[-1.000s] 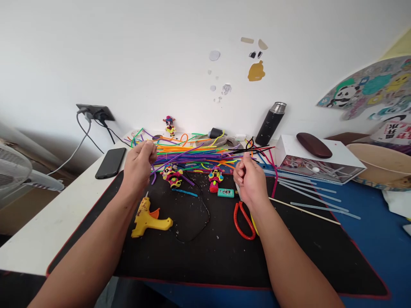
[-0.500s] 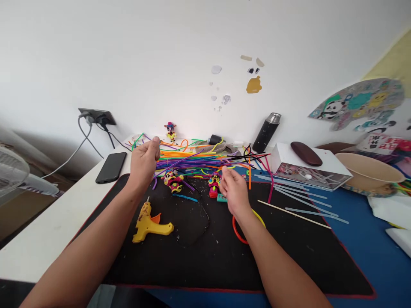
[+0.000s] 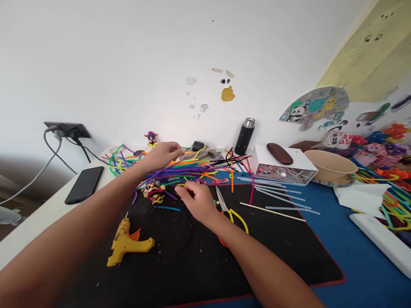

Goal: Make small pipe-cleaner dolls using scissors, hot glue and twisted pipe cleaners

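My left hand (image 3: pixel 163 154) reaches over a pile of coloured pipe cleaners (image 3: pixel 192 164) at the back of the black mat (image 3: pixel 205 265). Its fingers are pinched, and a purple pipe cleaner (image 3: pixel 160 173) runs back from them under my forearm. My right hand (image 3: pixel 196 199) rests low on the mat with its fingers curled in a pinch; what they hold is hidden. A small colourful figure (image 3: pixel 154 192) stands just left of it, and scissors (image 3: pixel 231 209) with yellow and red handles lie just to its right.
A yellow glue gun (image 3: pixel 128 244) lies front left on the mat. A phone (image 3: pixel 84 184) lies at the left. A black flask (image 3: pixel 244 136), a white box (image 3: pixel 282 164), a bowl (image 3: pixel 330 167), clear glue sticks (image 3: pixel 279 192) and a skewer (image 3: pixel 272 211) are to the right.
The view has swung right. My right hand moved left, off the scissors, down to the mat near the figure. My left hand reached further over the pipe cleaner pile.
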A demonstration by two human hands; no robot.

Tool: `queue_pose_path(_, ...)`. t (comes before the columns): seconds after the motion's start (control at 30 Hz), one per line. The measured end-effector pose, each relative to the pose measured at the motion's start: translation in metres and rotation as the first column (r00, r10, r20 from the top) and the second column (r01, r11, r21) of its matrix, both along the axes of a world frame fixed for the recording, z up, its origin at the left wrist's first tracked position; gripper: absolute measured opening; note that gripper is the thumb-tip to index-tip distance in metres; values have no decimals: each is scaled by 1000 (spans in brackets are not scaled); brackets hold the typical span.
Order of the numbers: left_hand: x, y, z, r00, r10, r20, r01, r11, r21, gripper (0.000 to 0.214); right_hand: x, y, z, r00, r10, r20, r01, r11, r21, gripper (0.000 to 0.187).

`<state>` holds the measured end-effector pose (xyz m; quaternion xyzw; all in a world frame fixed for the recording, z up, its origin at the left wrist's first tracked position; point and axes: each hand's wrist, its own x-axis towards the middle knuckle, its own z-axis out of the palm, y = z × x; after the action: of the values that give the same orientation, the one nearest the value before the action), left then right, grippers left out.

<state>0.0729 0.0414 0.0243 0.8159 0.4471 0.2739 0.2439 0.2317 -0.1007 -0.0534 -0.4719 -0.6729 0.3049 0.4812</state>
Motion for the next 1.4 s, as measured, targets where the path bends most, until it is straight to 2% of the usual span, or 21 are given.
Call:
queue_pose_path(0.1,-4,20,-8,987,-10,-159,15,999,31,36,9,-8,-2,999,26,32,-25,999,-34,35)
queue_pose_path(0.23,3,39,-25,934,-36,-354,57,997,49,35,11,-21,1,988,89,127,-103,989,105,33)
queue_pose_path(0.3,15,47,-33,879,-39,-475,79,995,64,38,8,-24,1,976,91,199,-124,979,160,33)
queue_pose_path(0.4,33,57,-44,830,-49,-556,100,993,62,38,6,-23,1,949,99,301,-171,959,225,34)
queue_pose_path(0.47,42,61,-49,814,-51,-579,105,993,61,37,11,-20,4,968,89,235,-145,961,234,35)
queue_pose_path(0.53,48,64,-52,809,-38,-587,102,992,77,35,20,-16,11,997,36,69,-50,976,213,36)
queue_pose_path(0.6,51,67,-53,814,-17,-581,93,991,101,33,32,-9,17,988,-65,-137,84,987,138,38)
queue_pose_path(0.67,52,69,-53,825,10,-565,76,989,129,33,43,-1,20,923,-152,-353,174,984,29,41)
queue_pose_path(0.73,53,71,-52,839,44,-542,53,985,162,33,51,9,19,829,-191,-525,183,981,-66,43)
queue_pose_path(0.8,52,73,-50,851,66,-522,39,981,188,30,55,16,15,747,-216,-628,169,976,-134,47)
queue_pose_path(0.87,51,72,-48,860,68,-506,39,979,199,24,55,20,12,713,-227,-664,156,974,-166,49)
queue_pose_path(0.93,49,71,-44,874,71,-480,35,978,207,21,54,21,10,711,-231,-664,149,972,-180,48)
queue_pose_path(1.0,47,70,-38,923,95,-373,-5,972,234,22,52,20,9,718,-229,-657,139,972,-188,47)
queue_pose_path(1.07,44,71,-32,974,131,-184,-79,961,265,23,51,20,10,720,-224,-657,127,973,-193,46)
queue_pose_path(1.13,40,72,-26,982,143,-121,-106,957,270,18,51,19,10,716,-225,-661,120,972,-201,45)
queue_pose_path(1.23,34,76,-20,981,109,-162,-72,973,219,11,51,20,9,714,-232,-661,107,969,-223,46)
queue_pose_path(1.33,29,82,-15,988,153,5,-150,963,224,15,50,19,8,722,-218,-656,83,969,-231,46)
queue_pose_path(1.4,27,85,-14,987,162,14,-161,959,234,14,48,19,7,731,-202,-651,63,971,-231,46)
